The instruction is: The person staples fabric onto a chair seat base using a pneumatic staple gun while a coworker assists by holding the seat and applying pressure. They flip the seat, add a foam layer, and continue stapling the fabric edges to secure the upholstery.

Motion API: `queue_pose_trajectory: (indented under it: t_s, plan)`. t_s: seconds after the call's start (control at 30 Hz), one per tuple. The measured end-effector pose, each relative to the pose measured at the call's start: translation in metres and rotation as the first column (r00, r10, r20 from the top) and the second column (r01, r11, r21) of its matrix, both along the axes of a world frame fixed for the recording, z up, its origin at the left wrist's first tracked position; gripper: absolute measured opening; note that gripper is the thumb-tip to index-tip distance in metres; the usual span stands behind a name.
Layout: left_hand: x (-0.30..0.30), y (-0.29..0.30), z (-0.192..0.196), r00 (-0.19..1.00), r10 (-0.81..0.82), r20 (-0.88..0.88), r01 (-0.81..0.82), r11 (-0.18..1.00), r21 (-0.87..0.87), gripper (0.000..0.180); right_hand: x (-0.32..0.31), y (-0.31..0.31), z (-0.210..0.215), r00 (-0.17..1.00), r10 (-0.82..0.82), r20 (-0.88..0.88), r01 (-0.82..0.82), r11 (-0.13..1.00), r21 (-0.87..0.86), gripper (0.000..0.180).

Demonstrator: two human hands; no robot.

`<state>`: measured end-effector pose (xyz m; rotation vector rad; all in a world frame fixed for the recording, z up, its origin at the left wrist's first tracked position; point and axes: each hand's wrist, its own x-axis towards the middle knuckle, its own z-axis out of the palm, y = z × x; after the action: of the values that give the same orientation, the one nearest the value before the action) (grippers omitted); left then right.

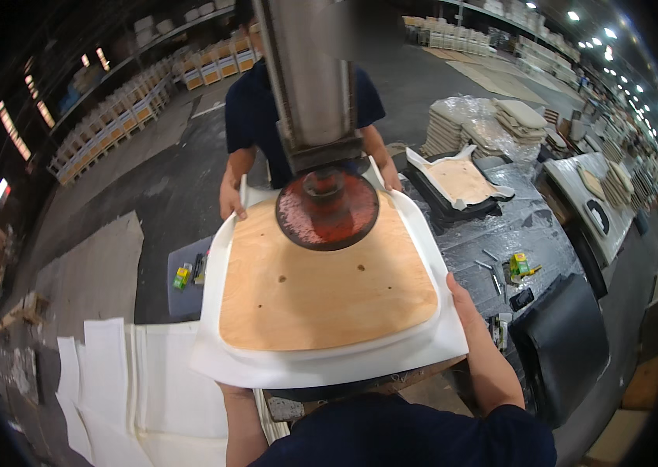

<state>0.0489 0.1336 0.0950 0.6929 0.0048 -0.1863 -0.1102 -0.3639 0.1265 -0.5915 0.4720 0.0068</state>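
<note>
A pale plywood seat board [321, 303] with several small holes lies face up inside a white seat cover [267, 372], whose edges stick out around it. Over the board's far part is a round, worn red press plate [327, 210] under a thick metal column [312, 86]; I cannot tell whether it touches the wood. My right hand [460, 300] grips the cover's right edge, thumb along the side, other fingers hidden. My left forearm [242, 424] reaches under the near left edge, which hides that hand's fingers. Opposite, another person's hands [232, 198] hold the far edge.
At right, a plastic-covered table [473, 233] bears another covered seat [457, 177], a green-yellow box [519, 266] and a black cushion [562, 346]. Wrapped cushions [461, 124] are stacked behind it. White sheets [177, 381] lie at lower left, near a grey pad [181, 261].
</note>
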Motion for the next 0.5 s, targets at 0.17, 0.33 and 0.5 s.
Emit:
queue_pose_trajectory:
  t_s: [0.17, 0.33, 0.5]
  plan:
    - [-0.013, -0.009, -0.024, 0.989, -0.139, 0.056, 0.146, 0.975, -0.168, 0.068, -0.008, -0.023, -0.025, 0.986, 0.003, -0.167, -0.075, 0.902, -0.426, 0.060]
    - [-0.038, -0.022, -0.028, 0.931, -0.112, -0.348, 0.121, 0.993, 0.005, 0.063, -0.014, -0.023, -0.030, 0.961, 0.030, -0.276, -0.179, 0.827, -0.534, 0.055]
    - [-0.054, -0.022, -0.047, 0.926, -0.006, -0.376, 0.043, 0.995, 0.090, 0.056, -0.012, -0.018, -0.041, 0.947, -0.005, -0.320, -0.200, 0.771, -0.605, 0.053]
